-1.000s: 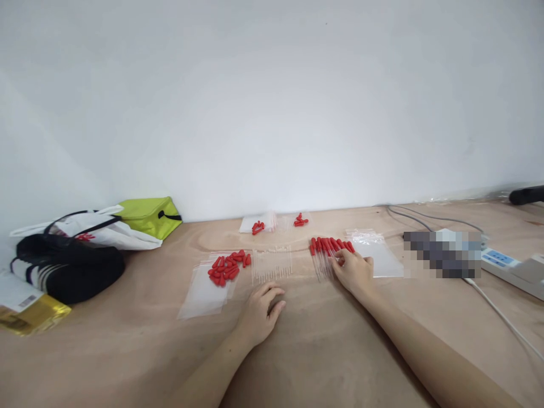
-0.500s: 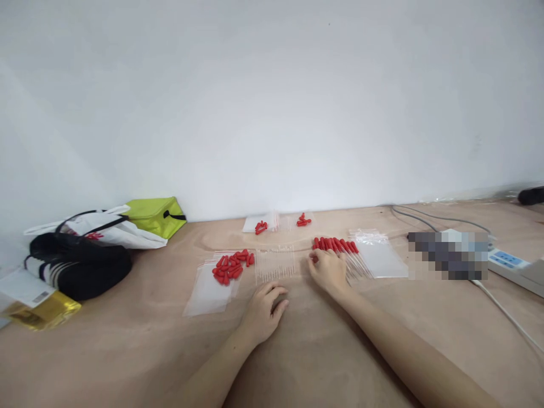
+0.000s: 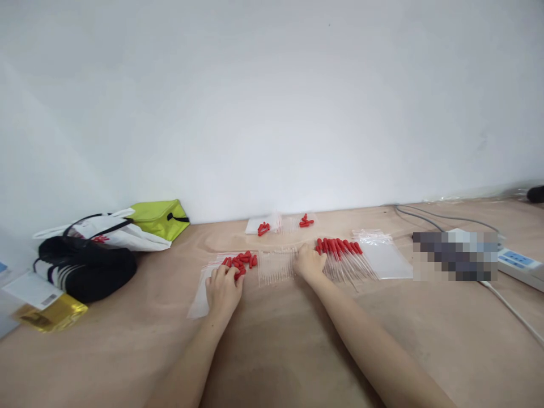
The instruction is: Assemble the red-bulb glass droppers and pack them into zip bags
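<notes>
My left hand (image 3: 224, 290) is over the pile of red rubber bulbs (image 3: 246, 258), its fingers curled down and a bulb at the thumb side. Under that pile lie clear zip bags (image 3: 199, 297). My right hand (image 3: 309, 262) is closed at the right end of a row of thin glass tubes (image 3: 274, 266); its fingertips are partly hidden, so what they pinch does not show. Right beside it, several glass droppers with red bulbs (image 3: 340, 247) lie side by side, tips toward me.
More bags (image 3: 386, 258) lie right of the droppers. Small groups of red bulbs (image 3: 263, 228) rest by the wall. At left are a black bag (image 3: 96, 275), a lime-green bag (image 3: 157, 218) and a yellow packet (image 3: 55, 311). A power strip (image 3: 516, 260) and cables stand at right.
My left hand has moved left and forward onto the bulb pile. My right hand has left the bulbed droppers and shifted left to the glass tubes. The view has turned slightly.
</notes>
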{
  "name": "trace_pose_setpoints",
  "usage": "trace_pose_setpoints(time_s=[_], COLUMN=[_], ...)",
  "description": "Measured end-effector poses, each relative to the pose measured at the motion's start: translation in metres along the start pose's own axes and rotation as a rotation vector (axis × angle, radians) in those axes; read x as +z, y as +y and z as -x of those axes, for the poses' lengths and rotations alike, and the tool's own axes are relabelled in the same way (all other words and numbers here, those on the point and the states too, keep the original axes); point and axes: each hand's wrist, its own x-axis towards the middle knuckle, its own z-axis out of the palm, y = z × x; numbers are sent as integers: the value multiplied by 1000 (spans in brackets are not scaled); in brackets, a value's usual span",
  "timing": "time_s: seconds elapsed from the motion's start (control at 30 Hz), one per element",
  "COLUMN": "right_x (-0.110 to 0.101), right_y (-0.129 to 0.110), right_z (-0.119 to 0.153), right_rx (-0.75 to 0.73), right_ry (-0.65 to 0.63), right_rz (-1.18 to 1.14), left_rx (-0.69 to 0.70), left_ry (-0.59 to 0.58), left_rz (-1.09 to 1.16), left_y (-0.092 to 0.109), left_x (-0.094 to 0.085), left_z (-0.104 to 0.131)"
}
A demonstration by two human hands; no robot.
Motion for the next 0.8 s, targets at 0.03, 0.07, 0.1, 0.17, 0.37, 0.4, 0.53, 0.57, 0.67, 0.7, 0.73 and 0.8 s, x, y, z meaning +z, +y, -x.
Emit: trace_pose_setpoints(time_s=[0.03, 0.07, 0.1, 0.17, 0.37, 0.4, 0.53, 0.57, 0.67, 0.7, 0.73, 0.8], right_x=[0, -1, -2, -6, -8, -6, 0, 0, -2, -3, -4, -5], right_y=[-2, -3, -3, 0, 52, 65, 104, 107, 106, 103, 100, 95], right_z=[0, 0, 1, 7, 41, 47, 66, 69, 76, 77, 78, 80], right_rx=[-8, -18, -33, -80, -457, -568, -757, -772, -796, -806, -819, -852], right_ry=[-4, -7, -6, 9, 121, 174, 275, 274, 247, 236, 223, 192], right_rz=[7, 13, 18, 25, -29, -75, -229, -253, -289, -293, -292, -281], left_rx=[4, 9, 14, 43, 272, 311, 421, 439, 459, 459, 460, 463], left_ry=[11, 28, 48, 83, -99, -165, -280, -274, -216, -198, -189, -203], left_rz=[-4, -2, 11, 83, 485, 535, 636, 647, 672, 677, 680, 686], left_y=[1, 2, 5, 12, 49, 55, 70, 72, 73, 73, 73, 72], left_x=[1, 1, 1, -2, -18, -20, -20, -18, -10, -9, -9, -10], left_z=[1, 1, 1, 2, 21, 27, 43, 45, 47, 47, 46, 46])
